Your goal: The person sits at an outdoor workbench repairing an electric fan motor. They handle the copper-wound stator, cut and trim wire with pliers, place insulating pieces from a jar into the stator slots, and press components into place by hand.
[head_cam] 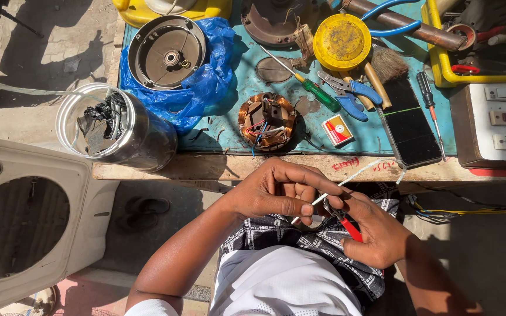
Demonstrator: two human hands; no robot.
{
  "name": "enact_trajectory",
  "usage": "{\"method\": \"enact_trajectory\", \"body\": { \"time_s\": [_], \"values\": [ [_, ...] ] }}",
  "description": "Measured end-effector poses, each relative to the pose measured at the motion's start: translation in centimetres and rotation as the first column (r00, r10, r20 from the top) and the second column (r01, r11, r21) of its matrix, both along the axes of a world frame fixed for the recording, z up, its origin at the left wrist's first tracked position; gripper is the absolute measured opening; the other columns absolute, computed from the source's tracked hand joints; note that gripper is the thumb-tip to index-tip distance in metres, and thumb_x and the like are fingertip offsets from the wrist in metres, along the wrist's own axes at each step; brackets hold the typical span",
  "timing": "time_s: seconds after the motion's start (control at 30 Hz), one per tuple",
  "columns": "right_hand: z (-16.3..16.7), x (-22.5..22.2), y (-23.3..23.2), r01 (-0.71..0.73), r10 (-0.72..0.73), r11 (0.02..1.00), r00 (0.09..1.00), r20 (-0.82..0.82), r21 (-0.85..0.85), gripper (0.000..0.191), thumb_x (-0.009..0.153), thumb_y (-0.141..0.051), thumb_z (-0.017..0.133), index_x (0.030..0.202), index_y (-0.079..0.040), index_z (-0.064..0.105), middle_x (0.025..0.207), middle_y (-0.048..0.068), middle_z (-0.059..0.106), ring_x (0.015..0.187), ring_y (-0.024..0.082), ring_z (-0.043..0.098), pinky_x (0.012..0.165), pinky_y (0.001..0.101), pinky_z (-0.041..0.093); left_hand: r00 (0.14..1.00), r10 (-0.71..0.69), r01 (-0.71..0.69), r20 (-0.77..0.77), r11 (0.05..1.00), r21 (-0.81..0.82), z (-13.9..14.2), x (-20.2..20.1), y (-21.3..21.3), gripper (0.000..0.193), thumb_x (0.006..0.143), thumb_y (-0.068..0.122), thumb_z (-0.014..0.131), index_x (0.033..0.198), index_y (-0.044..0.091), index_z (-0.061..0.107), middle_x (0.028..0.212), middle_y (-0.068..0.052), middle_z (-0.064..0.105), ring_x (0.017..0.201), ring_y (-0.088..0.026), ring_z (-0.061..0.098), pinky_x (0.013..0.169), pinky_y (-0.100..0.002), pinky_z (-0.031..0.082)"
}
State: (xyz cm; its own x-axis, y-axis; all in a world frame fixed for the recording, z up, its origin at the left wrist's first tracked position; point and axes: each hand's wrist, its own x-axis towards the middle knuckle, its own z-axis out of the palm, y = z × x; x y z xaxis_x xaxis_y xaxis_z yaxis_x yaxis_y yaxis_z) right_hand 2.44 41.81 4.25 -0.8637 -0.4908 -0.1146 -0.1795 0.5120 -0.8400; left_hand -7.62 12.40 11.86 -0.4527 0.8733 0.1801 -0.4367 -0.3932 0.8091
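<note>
A thin white wire (355, 174) runs over the lap below the bench edge (206, 167). The left hand (273, 193) pinches its end, fingers curled; the right hand (376, 231) grips red-handled scissors (342, 217), blades at the wire.

Copper-wound stator (267, 121), green screwdriver (314, 93), steel can (142, 140), black phone (412, 126), yellow lid (341, 41)

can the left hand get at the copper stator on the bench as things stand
Probably not right away: the left hand is pinching a white wire. The stator lies uncovered just ahead, with nothing between.
</note>
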Motion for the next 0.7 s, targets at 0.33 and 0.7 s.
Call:
{"method": "enact_trajectory", "body": {
  "time_s": [0.33, 0.7],
  "values": [
    [-2.5, 1.1, 0.8, 0.036, -0.037, 0.998, 0.999, -0.018, -0.052, 0.081, 0.065, -0.009, 0.077, 0.141, -0.007, 0.049, 0.125, 0.018, 0.053, 0.117, 0.031, 0.056, 0.100, 0.0447, 0.044, 0.994, -0.034, 0.029, 0.103, 0.998, 0.056, -1.2, 0.3, 0.8, 0.049, 0.096, -0.003, 0.073, 0.142, -0.012, 0.060, 0.099, -0.016, 0.073, 0.082, -0.011, 0.071, 0.082, -0.031, 0.062],
    [2.6, -1.2, -2.8, 0.033, -0.033, 0.985, 0.999, 0.000, -0.169, 0.029, 0.077, -0.018, 0.082, 0.088, -0.002, 0.061, 0.067, 0.006, 0.060, 0.062, 0.017, 0.061, 0.057, 0.0352, 0.045, 0.976, -0.081, 0.063, 0.204, 0.994, 0.095, -0.8, 0.1, 1.2, 0.045, 0.092, -0.006, 0.071, 0.135, -0.015, 0.060, 0.110, -0.019, 0.075, 0.077, -0.010, 0.069, 0.071, -0.027, 0.058]
  ]
}}
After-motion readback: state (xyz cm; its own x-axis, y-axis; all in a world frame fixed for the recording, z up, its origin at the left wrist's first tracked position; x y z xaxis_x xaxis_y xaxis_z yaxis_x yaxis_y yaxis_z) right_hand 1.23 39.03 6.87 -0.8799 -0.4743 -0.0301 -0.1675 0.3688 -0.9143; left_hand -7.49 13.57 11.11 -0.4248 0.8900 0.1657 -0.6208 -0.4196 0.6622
